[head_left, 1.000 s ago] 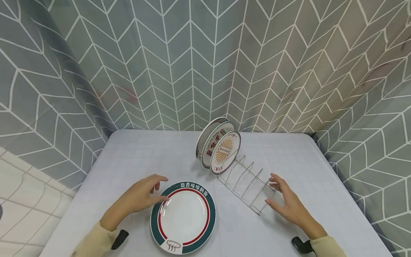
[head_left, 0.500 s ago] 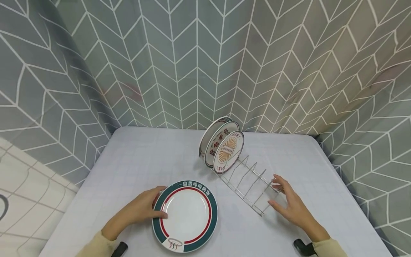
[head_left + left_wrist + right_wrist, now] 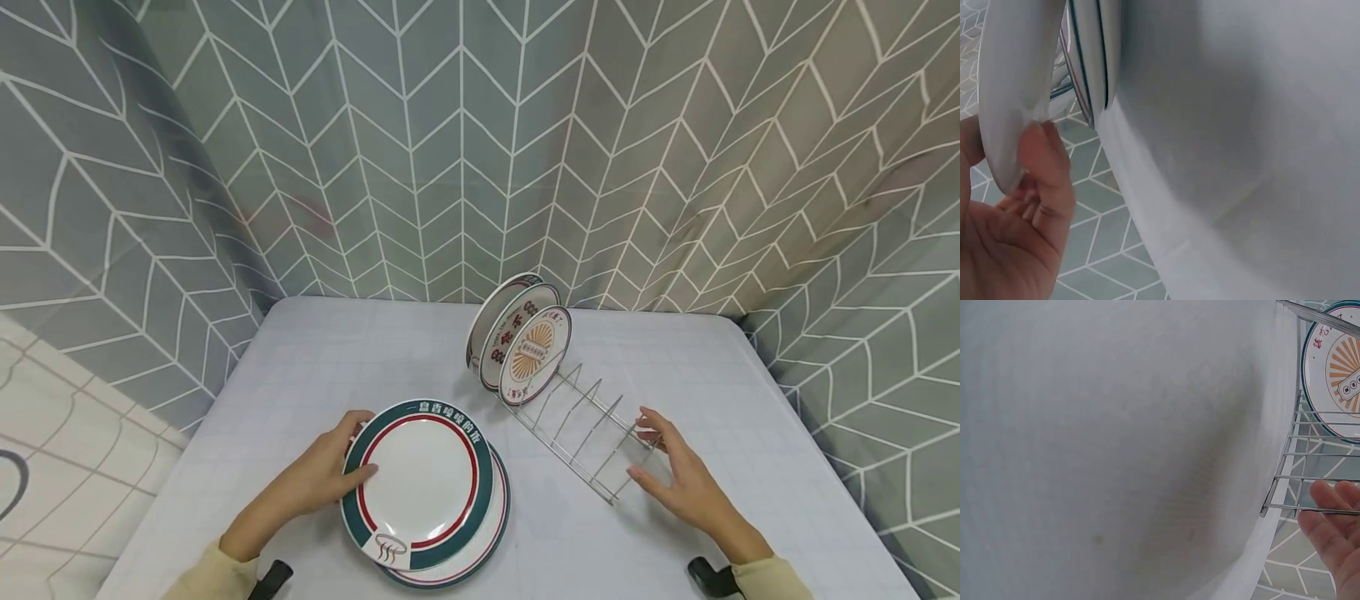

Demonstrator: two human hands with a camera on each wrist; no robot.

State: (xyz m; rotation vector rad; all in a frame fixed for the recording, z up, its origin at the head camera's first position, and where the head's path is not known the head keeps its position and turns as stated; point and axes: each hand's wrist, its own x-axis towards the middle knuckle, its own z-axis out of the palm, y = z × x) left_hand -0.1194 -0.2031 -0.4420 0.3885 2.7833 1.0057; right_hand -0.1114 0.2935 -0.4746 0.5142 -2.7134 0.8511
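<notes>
Even, bright, diffuse light; soft faint shadows under plate (image 3: 417, 482) and rack (image 3: 581, 433) on tabletop (image 3: 360, 358). Head view sharp, wide-angle bending at edges. Wrist views soft: left-hand fingers (image 3: 1047, 162) blurred, tabletop featureless. No glare.

Glossy ceramic plate (image 3: 416, 483), wire-metal rack (image 3: 581, 425)

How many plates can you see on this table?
5: three stand in the wire rack — back plate, middle plate, front plate; the left hand lifts the top plate off the bottom plate. More could be hidden.
</notes>
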